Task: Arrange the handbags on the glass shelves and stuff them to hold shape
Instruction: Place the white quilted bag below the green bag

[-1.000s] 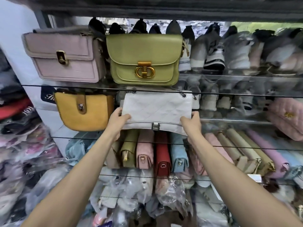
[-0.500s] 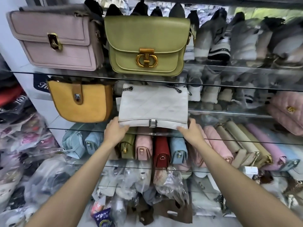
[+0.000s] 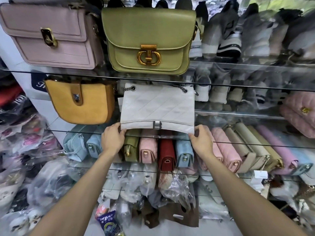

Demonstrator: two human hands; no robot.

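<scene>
no text clearly legible anywhere

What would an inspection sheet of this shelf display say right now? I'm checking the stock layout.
Surface: glass shelves, several tiers.
Job's things: white bag upright on the middle shelf beside the yellow bag; pink bag and green bag above.
Clutter: small bags packed in a row below; plastic-wrapped stock lower down.
Grippers: left hand and right hand hold the white bag's bottom corners.
Cables: nothing seen.
Surroundings: shoes behind the shelves.
</scene>
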